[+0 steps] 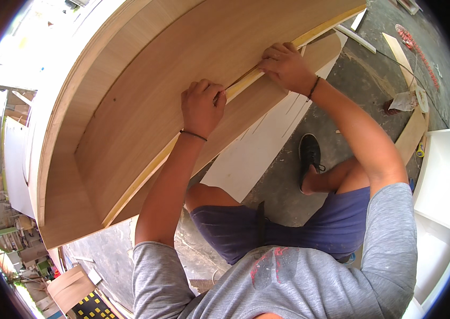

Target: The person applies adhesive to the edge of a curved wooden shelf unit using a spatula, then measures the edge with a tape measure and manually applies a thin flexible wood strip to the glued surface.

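A large plywood cabinet with a curved outer frame lies tilted before me. Along its near board runs a pale yellowish edge. My left hand is closed at that edge, fingers curled in a pinch. Farther right along the same edge, my right hand is closed too, its fingers bent over the board. Between the hands a thin brown strip lies along the edge, slightly lifted from it. Its ends go under my fingers, which hide how it is gripped.
Below the cabinet a white panel lies on the grey concrete floor. A white shelf unit stands at the right. Long wooden boards, a red coiled hose and a cable lie at the far right.
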`<state>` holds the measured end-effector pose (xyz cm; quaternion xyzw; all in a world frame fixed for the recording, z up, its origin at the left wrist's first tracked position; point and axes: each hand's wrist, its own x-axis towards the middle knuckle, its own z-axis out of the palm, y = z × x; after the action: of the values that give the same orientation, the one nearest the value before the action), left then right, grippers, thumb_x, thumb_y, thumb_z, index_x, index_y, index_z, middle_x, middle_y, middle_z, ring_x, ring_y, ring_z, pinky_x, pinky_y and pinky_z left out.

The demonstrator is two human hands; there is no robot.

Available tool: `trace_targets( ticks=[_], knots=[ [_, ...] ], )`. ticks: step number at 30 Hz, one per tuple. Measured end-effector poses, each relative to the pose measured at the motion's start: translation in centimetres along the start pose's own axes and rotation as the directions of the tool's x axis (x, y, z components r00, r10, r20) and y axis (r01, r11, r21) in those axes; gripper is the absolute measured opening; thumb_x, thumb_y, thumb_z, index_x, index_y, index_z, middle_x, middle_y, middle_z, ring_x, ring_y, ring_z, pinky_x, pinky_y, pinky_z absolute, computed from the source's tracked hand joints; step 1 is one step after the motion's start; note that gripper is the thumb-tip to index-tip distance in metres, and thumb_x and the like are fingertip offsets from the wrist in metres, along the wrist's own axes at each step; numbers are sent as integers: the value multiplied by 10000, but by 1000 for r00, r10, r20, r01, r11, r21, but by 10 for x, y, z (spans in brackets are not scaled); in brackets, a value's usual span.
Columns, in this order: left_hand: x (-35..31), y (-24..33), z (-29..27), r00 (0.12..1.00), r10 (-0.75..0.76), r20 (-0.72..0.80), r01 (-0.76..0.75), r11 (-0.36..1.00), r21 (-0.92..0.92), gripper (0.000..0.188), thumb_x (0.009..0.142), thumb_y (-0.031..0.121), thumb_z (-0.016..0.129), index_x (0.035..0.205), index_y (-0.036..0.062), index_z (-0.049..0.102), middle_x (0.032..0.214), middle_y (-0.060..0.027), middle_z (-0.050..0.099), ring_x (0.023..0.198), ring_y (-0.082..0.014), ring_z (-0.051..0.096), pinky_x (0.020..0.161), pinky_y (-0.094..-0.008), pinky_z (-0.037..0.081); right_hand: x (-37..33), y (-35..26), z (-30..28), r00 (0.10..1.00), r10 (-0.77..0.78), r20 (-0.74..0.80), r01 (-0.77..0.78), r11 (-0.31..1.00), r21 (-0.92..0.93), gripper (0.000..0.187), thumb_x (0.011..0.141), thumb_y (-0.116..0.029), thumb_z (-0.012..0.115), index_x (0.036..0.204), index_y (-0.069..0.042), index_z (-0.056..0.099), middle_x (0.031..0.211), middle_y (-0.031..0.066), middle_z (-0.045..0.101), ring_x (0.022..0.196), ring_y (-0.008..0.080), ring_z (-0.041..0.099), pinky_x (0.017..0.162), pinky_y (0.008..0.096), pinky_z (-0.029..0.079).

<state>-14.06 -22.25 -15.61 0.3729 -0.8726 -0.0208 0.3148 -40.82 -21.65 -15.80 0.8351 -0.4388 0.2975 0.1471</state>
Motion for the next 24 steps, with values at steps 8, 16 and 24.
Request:
trace_targets(
  ticks=[8,16,24],
  knots=[
    [-1,5,2,1000,26,3,-26,999,45,140,759,96,653,887,153,666,895,-16,578,907,-259,541,762,-426,419,22,-29,4,995,-92,44,96,990,-100,79,704,-162,671,774,-148,637,853,-29,589,918,166,549,824,365,406],
    [-2,6,-1,992,128,21,-129,983,131,168,728,85,647,885,144,651,907,-12,571,903,-240,539,778,-421,397,35,-32,5,982,-85,170,94,995,-46,72,700,-140,679,713,-115,613,811,-13,586,827,181,560,773,332,440],
    [3,7,3,995,97,28,-100,989,113,141,751,113,638,891,127,649,926,-31,581,926,-259,546,776,-440,418,30,-48,12,987,-111,117,122,989,-89,65,740,-164,640,790,-124,641,839,-12,599,838,179,577,768,329,451]
  ],
)
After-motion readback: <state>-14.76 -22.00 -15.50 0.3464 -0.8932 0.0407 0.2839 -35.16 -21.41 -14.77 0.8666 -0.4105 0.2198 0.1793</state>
